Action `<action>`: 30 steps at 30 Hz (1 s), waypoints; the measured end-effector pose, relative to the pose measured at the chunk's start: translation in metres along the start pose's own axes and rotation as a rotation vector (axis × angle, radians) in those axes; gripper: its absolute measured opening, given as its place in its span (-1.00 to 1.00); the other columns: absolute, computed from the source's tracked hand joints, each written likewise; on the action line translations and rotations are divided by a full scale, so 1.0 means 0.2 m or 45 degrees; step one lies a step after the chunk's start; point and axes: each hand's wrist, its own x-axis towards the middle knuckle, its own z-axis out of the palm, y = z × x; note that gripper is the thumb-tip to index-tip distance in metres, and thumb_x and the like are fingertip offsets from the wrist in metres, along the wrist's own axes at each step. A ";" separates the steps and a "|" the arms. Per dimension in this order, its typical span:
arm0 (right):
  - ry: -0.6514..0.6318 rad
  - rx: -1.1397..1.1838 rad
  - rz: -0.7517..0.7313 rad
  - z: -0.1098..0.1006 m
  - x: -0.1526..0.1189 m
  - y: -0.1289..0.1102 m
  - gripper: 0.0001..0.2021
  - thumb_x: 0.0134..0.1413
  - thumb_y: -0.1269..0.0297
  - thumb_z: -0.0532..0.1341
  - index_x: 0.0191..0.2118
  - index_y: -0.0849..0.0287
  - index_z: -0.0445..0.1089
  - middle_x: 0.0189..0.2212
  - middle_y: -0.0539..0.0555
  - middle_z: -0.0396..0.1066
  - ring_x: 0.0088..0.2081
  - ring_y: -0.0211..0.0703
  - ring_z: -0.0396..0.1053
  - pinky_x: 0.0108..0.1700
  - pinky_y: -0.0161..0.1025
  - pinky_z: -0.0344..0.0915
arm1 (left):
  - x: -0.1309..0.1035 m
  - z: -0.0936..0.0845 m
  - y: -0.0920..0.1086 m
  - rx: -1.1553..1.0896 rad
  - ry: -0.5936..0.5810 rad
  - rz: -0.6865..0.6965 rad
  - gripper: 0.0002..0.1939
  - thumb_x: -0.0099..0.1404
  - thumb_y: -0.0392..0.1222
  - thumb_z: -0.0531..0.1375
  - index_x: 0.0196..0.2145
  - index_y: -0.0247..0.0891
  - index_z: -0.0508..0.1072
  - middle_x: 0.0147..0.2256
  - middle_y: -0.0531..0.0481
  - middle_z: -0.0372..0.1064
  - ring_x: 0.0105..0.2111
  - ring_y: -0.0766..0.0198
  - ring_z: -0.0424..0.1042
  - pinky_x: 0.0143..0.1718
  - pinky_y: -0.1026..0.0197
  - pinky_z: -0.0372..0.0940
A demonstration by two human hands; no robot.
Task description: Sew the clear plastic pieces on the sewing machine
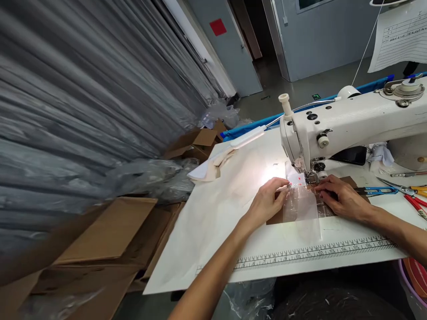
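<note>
A thin, see-through plastic sheet (302, 211) lies under the needle area of a white sewing machine (353, 116). Small red marks show on its far part, close to the presser foot (312, 178). My left hand (268, 200) pinches the sheet's left side between thumb and fingers. On the other side of the foot, my right hand (343, 198) has its thumb and forefinger closed at the sheet's right edge, its other fingers curled. Brown flat material (275, 218) lies beneath the sheet and shows at its sides.
Blue thread snips (380, 191), scissors (396, 186) and red-handled pliers (415, 205) lie at the right. A printed ruler (310, 255) runs along the table's front edge. Beige cloth (216, 169) lies at the far left edge. Open cardboard boxes (110, 226) stand left of the table.
</note>
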 end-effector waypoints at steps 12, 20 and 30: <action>-0.149 0.208 0.075 -0.08 0.03 -0.06 -0.72 0.22 0.19 0.11 -0.15 0.19 0.51 -0.30 0.14 0.46 -0.32 -0.14 0.42 -0.25 -0.15 0.41 | -0.03 -0.04 0.18 -0.492 0.069 -0.321 -0.81 0.28 -0.07 0.16 -0.36 -0.24 0.31 -0.45 0.04 0.43 -0.44 0.30 0.44 -0.43 0.29 0.34; -0.327 0.456 -0.021 -0.03 0.04 -0.32 -0.66 0.00 0.31 0.25 -0.04 0.19 0.39 0.01 0.20 0.41 0.07 0.05 0.36 0.07 -0.01 0.34 | -0.08 -0.13 0.43 -0.394 0.012 0.045 -0.73 0.25 0.02 0.24 -0.46 -0.19 0.55 -0.50 0.01 0.49 -0.51 0.28 0.42 -0.43 0.24 0.37; -0.551 0.861 0.648 -0.03 0.09 -0.15 -0.91 0.19 0.32 0.12 -0.25 0.17 0.35 -0.32 0.07 0.46 -0.29 -0.19 0.49 -0.33 -0.29 0.44 | 0.04 -0.17 0.21 -0.702 -0.160 -0.631 -0.59 0.06 0.17 0.32 -0.53 -0.27 0.44 -0.73 0.15 0.19 -0.75 0.48 0.07 -0.76 0.42 -0.04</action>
